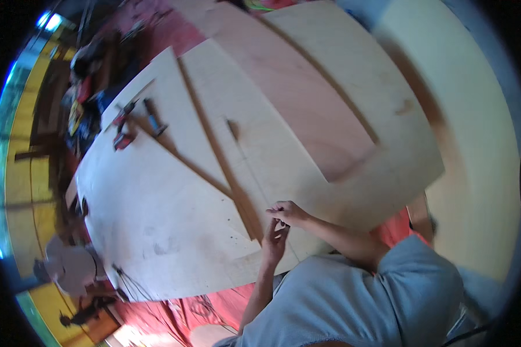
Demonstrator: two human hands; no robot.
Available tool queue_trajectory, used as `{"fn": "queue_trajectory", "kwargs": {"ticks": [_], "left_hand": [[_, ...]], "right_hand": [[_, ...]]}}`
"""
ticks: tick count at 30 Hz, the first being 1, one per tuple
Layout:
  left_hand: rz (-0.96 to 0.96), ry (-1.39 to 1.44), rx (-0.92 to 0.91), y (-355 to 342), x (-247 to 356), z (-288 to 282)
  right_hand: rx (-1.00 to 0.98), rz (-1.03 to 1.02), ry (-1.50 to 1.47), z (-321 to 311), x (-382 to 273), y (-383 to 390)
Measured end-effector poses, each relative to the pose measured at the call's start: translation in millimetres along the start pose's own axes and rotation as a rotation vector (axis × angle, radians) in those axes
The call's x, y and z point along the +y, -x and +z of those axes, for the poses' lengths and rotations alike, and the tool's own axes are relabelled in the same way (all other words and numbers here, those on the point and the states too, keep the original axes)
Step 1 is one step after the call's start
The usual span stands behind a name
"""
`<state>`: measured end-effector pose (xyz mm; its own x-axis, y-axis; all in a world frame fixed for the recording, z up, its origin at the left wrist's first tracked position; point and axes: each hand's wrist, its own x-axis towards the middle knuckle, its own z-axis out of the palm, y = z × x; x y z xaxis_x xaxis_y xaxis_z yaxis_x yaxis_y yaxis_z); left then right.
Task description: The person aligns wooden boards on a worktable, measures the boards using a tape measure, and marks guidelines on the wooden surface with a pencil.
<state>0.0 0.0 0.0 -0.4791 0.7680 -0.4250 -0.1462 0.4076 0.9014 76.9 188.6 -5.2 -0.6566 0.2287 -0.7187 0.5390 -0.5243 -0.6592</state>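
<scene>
My left hand (274, 244) and my right hand (290, 214) meet over the near edge of a large pale plywood sheet (156, 208). The fingers of both are drawn together in a pinch. Something small and dark seems to sit between the fingertips, too small to name. Just left of my hands, a narrow wooden strip (247, 217) ends on the sheet. A wide reddish board (295, 98) lies beyond my right hand, running away toward the far edge.
At the far left of the sheet lie a red and black power drill (122, 134) and a blue-handled tool (154, 118). A small dark item (233, 129) rests mid-sheet. Dark cables (130, 282) hang at the near left edge. Red sheeting (208, 309) covers the floor.
</scene>
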Motion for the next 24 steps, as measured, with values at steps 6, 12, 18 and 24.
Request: {"fn": "queue_trajectory", "kwargs": {"ticks": [6,12,18,24], "left_hand": [[-0.121,-0.27,0.001,20.3,-4.5,1.5],[0.009,-0.501,0.031,44.6,-9.5,9.4],[0.07,-0.647,-0.054,93.2,-60.7,23.3],[-0.196,-0.764,0.01,184.3,-134.9,19.2]], "right_hand": [[0.607,-0.388,0.529,-111.5,34.2,91.2],[1.119,-0.219,0.652,-263.0,119.1,171.4],[1.199,-0.222,0.78,-352.3,184.4,217.6],[1.242,-0.101,0.744,-424.4,180.0,231.3]]}}
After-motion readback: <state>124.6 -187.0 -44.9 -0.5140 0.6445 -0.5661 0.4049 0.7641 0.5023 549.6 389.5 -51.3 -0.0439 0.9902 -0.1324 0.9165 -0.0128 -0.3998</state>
